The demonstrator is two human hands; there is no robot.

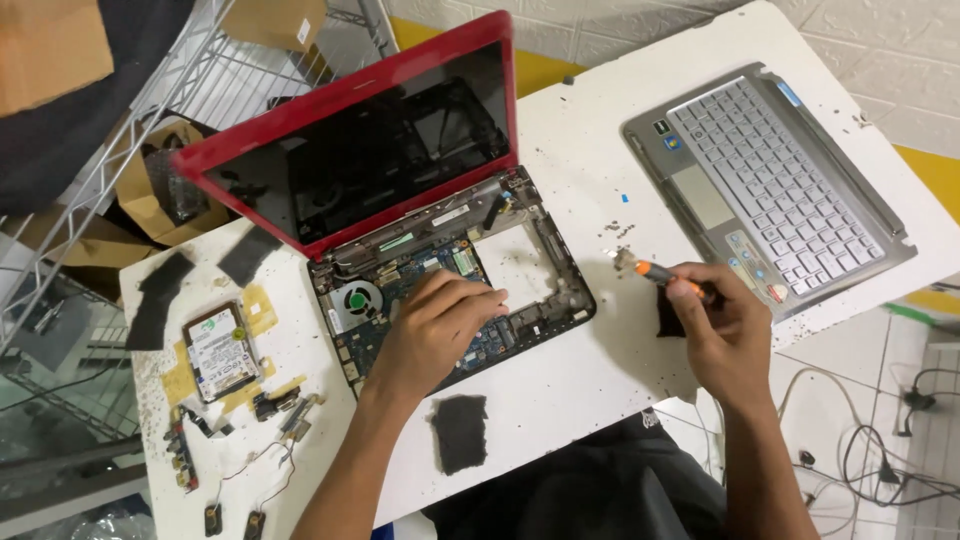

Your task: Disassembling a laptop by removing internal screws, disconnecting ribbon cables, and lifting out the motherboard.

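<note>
black foam pad sits closest on the white table. left hand rests fingers-down, loosely spread, on the exposed board of the red laptop, gripping nothing. right hand is curled around an orange-handled screwdriver, just right of the laptop base, near the silver keyboard cover.

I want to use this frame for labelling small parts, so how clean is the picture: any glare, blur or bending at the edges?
Head view: even, soft light with faint shadows; the red laptop's dark screen mirrors its opened base; the motherboard and hard drive read fairly sharp; the screwdriver in the right hand is slightly soft; the table edge curves from wide-angle distortion.
</note>
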